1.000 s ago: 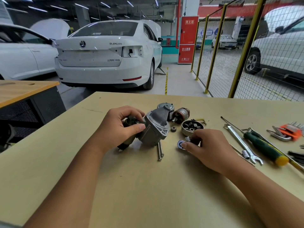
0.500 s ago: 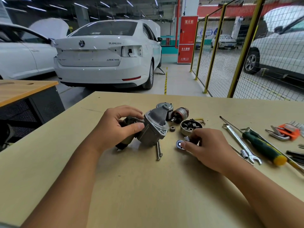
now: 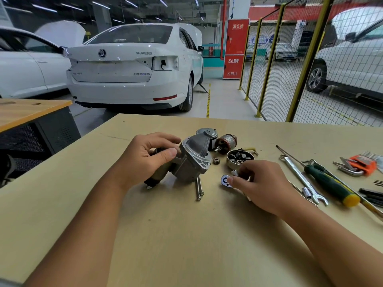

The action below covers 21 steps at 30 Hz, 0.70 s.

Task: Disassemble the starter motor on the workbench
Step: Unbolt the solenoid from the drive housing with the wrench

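The grey starter motor housing point(image 3: 191, 159) stands tilted on the workbench point(image 3: 186, 235). My left hand point(image 3: 148, 157) grips its dark solenoid end, thumb against the housing. My right hand point(image 3: 260, 184) rests on the bench to the right, fingers curled round a small silver ratchet point(image 3: 224, 180) whose round head shows at the fingertips. Two long bolts point(image 3: 198, 188) lie in front of the housing. Behind it sit a metal end cap point(image 3: 208, 132), the copper armature point(image 3: 227, 141), a small pinion gear point(image 3: 216, 161) and the round brush holder point(image 3: 238, 157).
Right of my right hand lie a combination wrench point(image 3: 300, 178), a green-handled screwdriver point(image 3: 329, 183), a small socket point(image 3: 306, 191) and an orange hex key set point(image 3: 361, 164). A white car point(image 3: 132, 67) is parked beyond the bench. A yellow mesh fence point(image 3: 294, 65) runs at the right.
My left fingers have lifted and spread a little over the solenoid end. The right hand stays on the ratchet in much the same spot.
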Each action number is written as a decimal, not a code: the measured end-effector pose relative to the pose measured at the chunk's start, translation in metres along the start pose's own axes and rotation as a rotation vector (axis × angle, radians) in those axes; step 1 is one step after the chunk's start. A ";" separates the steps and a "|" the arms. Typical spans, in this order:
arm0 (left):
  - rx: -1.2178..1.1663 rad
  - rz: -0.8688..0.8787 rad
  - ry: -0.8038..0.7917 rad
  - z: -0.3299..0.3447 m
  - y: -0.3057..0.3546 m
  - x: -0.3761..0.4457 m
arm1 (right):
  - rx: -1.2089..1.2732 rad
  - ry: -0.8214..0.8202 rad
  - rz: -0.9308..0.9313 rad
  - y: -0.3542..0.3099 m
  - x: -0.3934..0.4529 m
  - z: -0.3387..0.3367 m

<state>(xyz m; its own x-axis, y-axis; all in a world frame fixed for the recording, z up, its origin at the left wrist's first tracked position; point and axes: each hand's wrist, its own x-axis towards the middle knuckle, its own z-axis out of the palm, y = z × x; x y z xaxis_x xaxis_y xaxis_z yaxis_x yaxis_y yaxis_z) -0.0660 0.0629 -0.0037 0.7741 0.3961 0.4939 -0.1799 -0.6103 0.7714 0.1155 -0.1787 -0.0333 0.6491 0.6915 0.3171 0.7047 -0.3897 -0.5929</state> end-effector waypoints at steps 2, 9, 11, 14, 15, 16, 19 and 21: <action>0.044 0.001 0.018 0.001 -0.001 0.001 | 0.007 -0.002 -0.001 -0.001 0.000 0.000; 0.181 -0.093 0.083 0.010 0.002 0.004 | 0.032 0.011 0.004 -0.001 0.000 -0.001; 0.102 -0.148 -0.010 0.006 0.002 0.002 | 0.035 0.019 -0.003 -0.002 0.000 -0.001; -0.036 -0.236 -0.081 -0.003 0.000 0.000 | 0.031 0.022 -0.010 -0.004 0.000 -0.001; -0.078 -0.264 -0.079 -0.005 -0.002 0.000 | 0.029 0.022 -0.011 -0.004 0.000 -0.002; -0.104 -0.283 -0.076 -0.008 -0.003 -0.001 | 0.027 0.020 -0.012 -0.004 0.000 -0.002; -0.117 -0.298 -0.069 -0.010 -0.009 0.000 | 0.023 0.022 -0.015 -0.005 0.000 -0.002; -0.093 -0.285 -0.054 -0.006 -0.011 0.000 | 0.027 0.026 -0.014 -0.005 0.000 -0.002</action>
<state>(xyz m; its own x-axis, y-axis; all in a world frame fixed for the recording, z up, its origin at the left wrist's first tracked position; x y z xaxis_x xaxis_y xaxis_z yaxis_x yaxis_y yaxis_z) -0.0677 0.0739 -0.0090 0.8318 0.5042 0.2322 -0.0034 -0.4137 0.9104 0.1128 -0.1783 -0.0287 0.6465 0.6806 0.3447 0.7061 -0.3628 -0.6081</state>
